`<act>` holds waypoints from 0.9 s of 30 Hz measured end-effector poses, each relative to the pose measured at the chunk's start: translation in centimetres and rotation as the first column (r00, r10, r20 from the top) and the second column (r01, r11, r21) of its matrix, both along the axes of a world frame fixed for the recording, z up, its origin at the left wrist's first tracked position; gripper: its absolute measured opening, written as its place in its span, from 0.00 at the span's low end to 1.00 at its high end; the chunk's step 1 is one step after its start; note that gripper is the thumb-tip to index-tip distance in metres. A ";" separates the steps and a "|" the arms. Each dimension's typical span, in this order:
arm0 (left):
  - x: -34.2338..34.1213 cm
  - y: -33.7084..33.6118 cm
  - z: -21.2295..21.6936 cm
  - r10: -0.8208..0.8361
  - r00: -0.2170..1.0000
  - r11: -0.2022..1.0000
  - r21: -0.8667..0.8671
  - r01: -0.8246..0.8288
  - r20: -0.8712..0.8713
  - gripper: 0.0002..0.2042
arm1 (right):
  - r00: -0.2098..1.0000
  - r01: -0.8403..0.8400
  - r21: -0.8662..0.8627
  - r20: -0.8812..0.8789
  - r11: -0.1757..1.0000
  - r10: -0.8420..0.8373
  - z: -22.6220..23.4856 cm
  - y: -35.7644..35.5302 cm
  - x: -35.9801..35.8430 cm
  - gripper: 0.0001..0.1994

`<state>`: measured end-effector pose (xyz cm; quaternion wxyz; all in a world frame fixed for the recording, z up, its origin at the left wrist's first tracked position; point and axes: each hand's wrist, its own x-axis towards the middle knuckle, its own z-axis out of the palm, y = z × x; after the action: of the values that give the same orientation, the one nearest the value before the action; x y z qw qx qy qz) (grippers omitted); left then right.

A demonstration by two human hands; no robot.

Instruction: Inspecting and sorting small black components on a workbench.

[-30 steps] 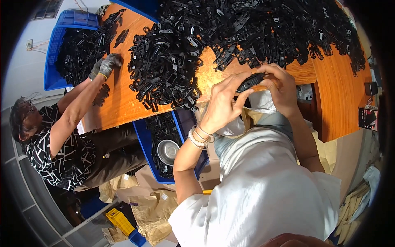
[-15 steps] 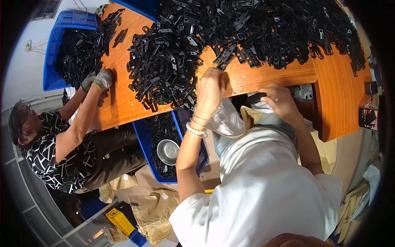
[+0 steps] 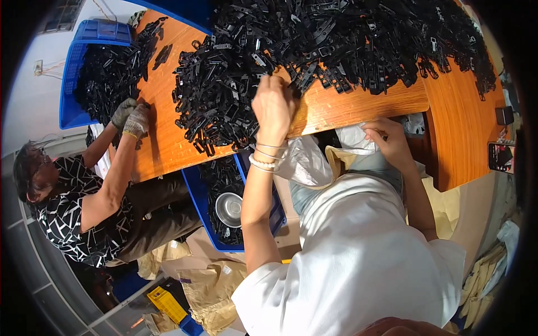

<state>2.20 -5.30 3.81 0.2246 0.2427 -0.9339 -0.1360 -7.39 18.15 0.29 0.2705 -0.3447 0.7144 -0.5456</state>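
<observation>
A big heap of small black plastic parts [image 3: 336, 39] covers the far side of the orange wooden table [image 3: 358, 103]. My left hand [image 3: 273, 105] reaches onto the heap's near edge, fingers curled down around some of the parts; bracelets ring that wrist. My right hand [image 3: 388, 141] is lower, just under the table's front edge, gripping the rim of a pale plastic bag [image 3: 305, 162] that hangs in front of my lap. What lies inside the bag is hidden.
A co-worker sits at the left with gloved hands [image 3: 131, 116] on the table by a blue crate [image 3: 72, 84] of black parts. Below the table stands another blue crate [image 3: 196, 196] holding parts and a metal bowl [image 3: 228, 208]. A phone [image 3: 500, 157] lies at right; brown paper sacks [image 3: 210, 285] on the floor.
Both my hands were together at the table edge on a bunch of black parts. My left hand has since gone up into the heap, and my right has dropped to the bag.
</observation>
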 end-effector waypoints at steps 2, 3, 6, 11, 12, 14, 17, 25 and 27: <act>0.8 -0.9 0.5 0.106 0.994 0.984 -0.141 -0.106 -0.007 0.08 | 0.998 0.018 0.004 0.057 1.000 -0.018 -0.5 0.3 0.1 0.04; 1.2 -1.3 0.9 0.149 0.988 0.973 -0.175 -0.151 -0.028 0.08 | 0.998 0.005 -0.010 0.059 1.000 -0.004 -0.7 0.4 0.2 0.04; 2.3 -3.3 2.0 0.236 0.972 0.936 -0.270 -0.226 0.004 0.07 | 0.999 -0.018 -0.025 0.035 1.000 0.019 -1.1 0.3 0.1 0.04; 3.5 -6.0 2.4 0.135 0.976 0.923 -0.380 -0.062 0.170 0.08 | 0.999 -0.038 -0.035 -0.025 0.999 0.037 -1.2 0.5 0.0 0.03; 3.5 -6.2 2.4 0.102 0.981 0.929 -0.368 -0.034 0.166 0.07 | 0.999 -0.032 -0.018 -0.015 0.999 0.031 -1.1 0.6 0.0 0.03; 3.6 -6.3 2.4 0.046 0.991 0.924 -0.383 0.004 0.123 0.05 | 1.000 -0.003 0.004 -0.015 1.000 0.003 -1.1 1.0 -0.3 0.03; 4.2 -5.9 3.0 0.026 0.998 0.936 -0.353 -0.007 0.049 0.05 | 0.999 0.040 -0.017 -0.026 0.999 -0.041 -1.7 1.9 -1.9 0.05; 2.8 -2.8 3.8 -0.178 0.964 0.983 -0.083 0.165 -0.199 0.08 | 0.475 0.707 -0.166 -0.608 0.687 -0.636 -2.0 3.8 -11.7 0.07; 1.8 -1.3 4.0 -0.243 0.951 0.970 -0.014 0.245 -0.191 0.07 | 0.458 0.701 -0.153 -0.653 0.697 -0.603 -1.6 3.1 -12.4 0.07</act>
<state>4.05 -6.55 7.85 0.2938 0.1125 -0.9300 -0.1900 -19.76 21.21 -1.32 -0.2070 -0.1934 0.8731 -0.3968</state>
